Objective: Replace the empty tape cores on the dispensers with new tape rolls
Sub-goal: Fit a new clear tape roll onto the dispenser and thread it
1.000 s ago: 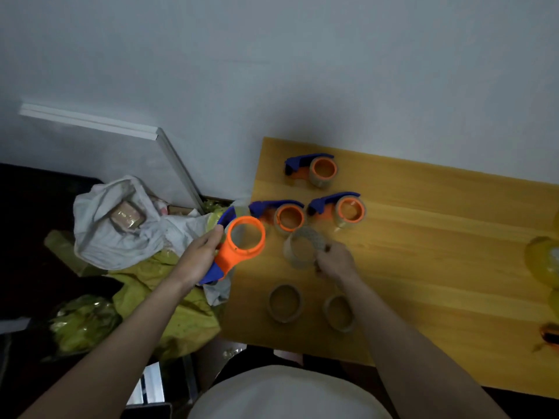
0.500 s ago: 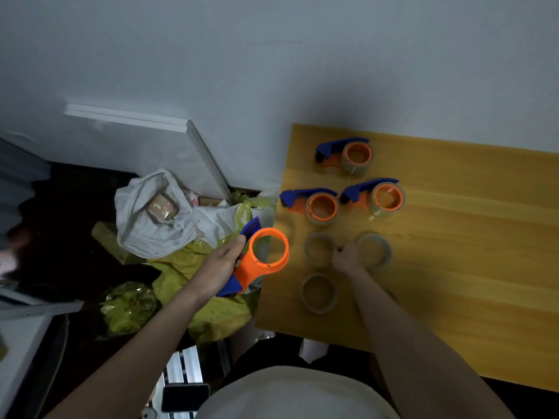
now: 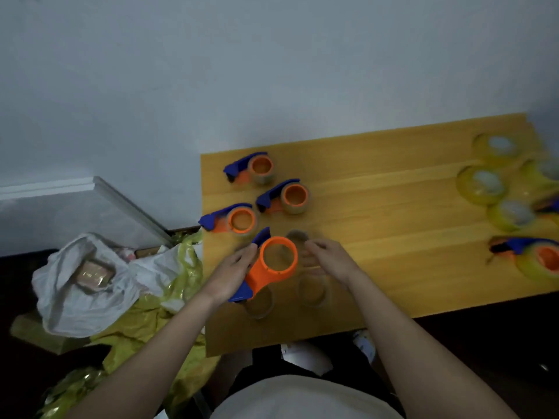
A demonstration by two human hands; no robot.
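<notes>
I hold the stripped dispenser (image 3: 272, 264) in my left hand (image 3: 231, 275), fingers curled along its left side and blue handle, so the orange hub ring faces up at me with nothing on it. It hangs just above the near-left part of the wooden table (image 3: 378, 237), and I take that ring as my landmark.

My right hand (image 3: 328, 261) sits just right of the ring, fingers loosely bent over a blurred empty core (image 3: 298, 237). I cannot tell whether it pinches that core or only touches it. Two more empty cores (image 3: 314, 290) lie nearer to me than the ring, one partly under the dispenser's handle. Three dispensers with spent cores (image 3: 242, 220) stand beyond the ring toward the wall.

The new tape rolls (image 3: 482, 184) lie well to the right of the ring, at the far right end of the table, beside an already loaded dispenser (image 3: 541, 258).

My judgement on handling: the dispenser is light, stiff plastic, best held by the handle, well clear of the toothed blade end. A fresh roll should be heavier, rigid through its cardboard core, with a slick outer face. I would take it across the outer rim, keep it square to the hub, and press evenly, since a tilted roll will likely jam.
</notes>
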